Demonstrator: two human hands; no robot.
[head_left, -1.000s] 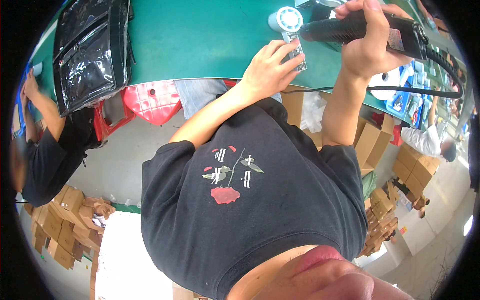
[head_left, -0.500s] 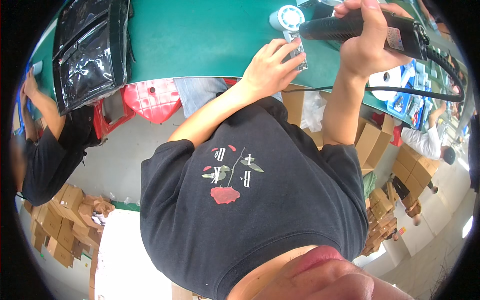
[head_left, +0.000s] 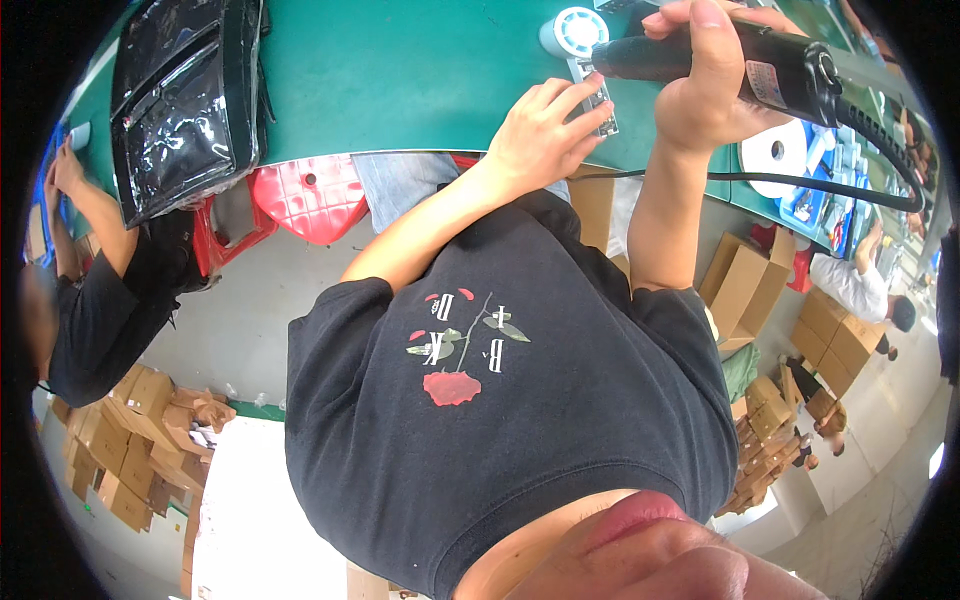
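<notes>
On the green table lies a small light-blue handheld fan (head_left: pixel 580 33), its round head pointing away from me. My left hand (head_left: pixel 545 132) has its fingers closed around the fan's handle, which looks opened up, with inner parts showing at my fingertips. In my right hand (head_left: pixel 705 95) is a black electric screwdriver (head_left: pixel 645 59), held nearly level with its nose pointing left. That nose is right beside the handle, just below the fan head. Whether the bit touches a screw is too small to tell. A black cord (head_left: pixel 800 180) runs from the tool's rear end.
A black bag in shiny plastic (head_left: pixel 185 110) lies on the table at the left. To the right are a white roll (head_left: pixel 770 158) and a blue tray of parts (head_left: pixel 808 205). Red stools (head_left: pixel 310 195), cardboard boxes (head_left: pixel 740 290) and co-workers are around the table.
My right hand has moved a little left with the electric screwdriver, bringing its nose closer to the fan's handle. My left hand stays on the fan.
</notes>
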